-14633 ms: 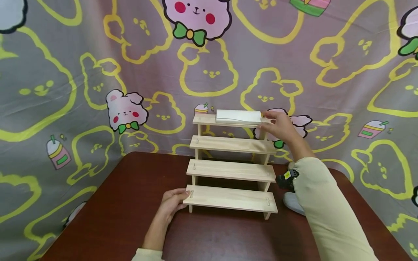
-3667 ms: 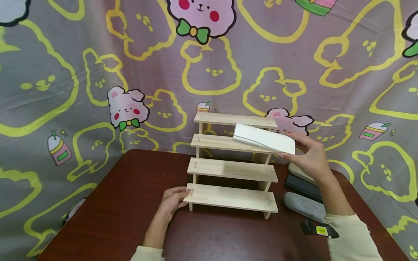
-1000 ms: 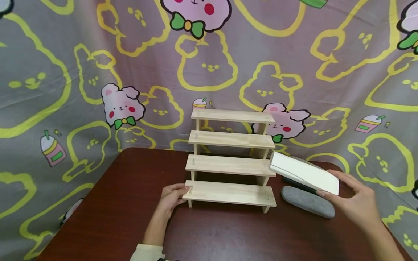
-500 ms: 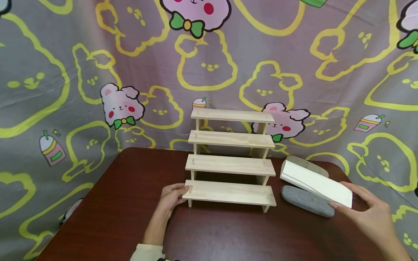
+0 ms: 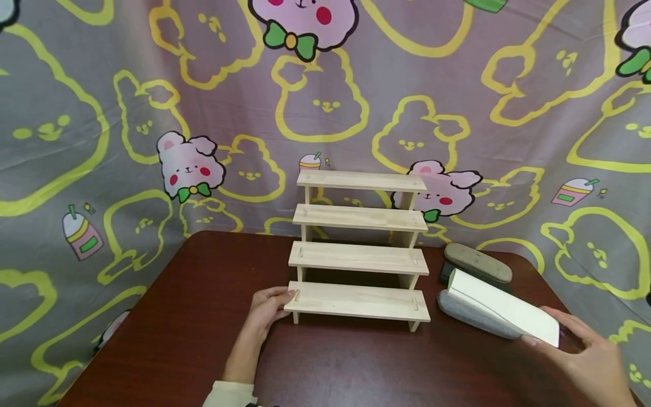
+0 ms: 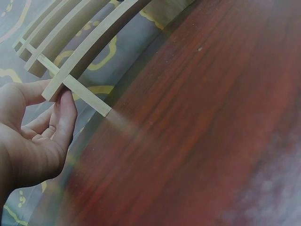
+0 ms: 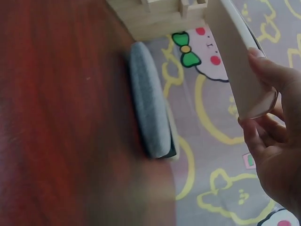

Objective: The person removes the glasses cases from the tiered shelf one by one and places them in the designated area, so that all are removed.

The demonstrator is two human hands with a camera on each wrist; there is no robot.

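A four-step pale wooden shelf [image 5: 358, 257] stands mid-table. My left hand [image 5: 277, 305] pinches the left end of its bottom step, thumb on top and fingers underneath; the left wrist view shows that hand [image 6: 54, 110] at the board's end [image 6: 75, 59]. My right hand [image 5: 554, 333] grips the near end of a long white case [image 5: 495, 305], held tilted just above a grey felt case [image 5: 470, 317] lying on the table to the shelf's right. In the right wrist view the white case [image 7: 233, 61] is between my thumb and fingers [image 7: 263, 127], with the grey case [image 7: 148, 108] beside it.
Behind the grey case, an olive case [image 5: 477, 262] lies on top of a dark one. The dark red table [image 5: 335, 362] is backed by a cartoon-print cloth [image 5: 152, 102]. All steps of the shelf are bare.
The white case left the top step and came down to the right in my right hand; over the last second it sank lower over the grey case. My left hand stayed put.
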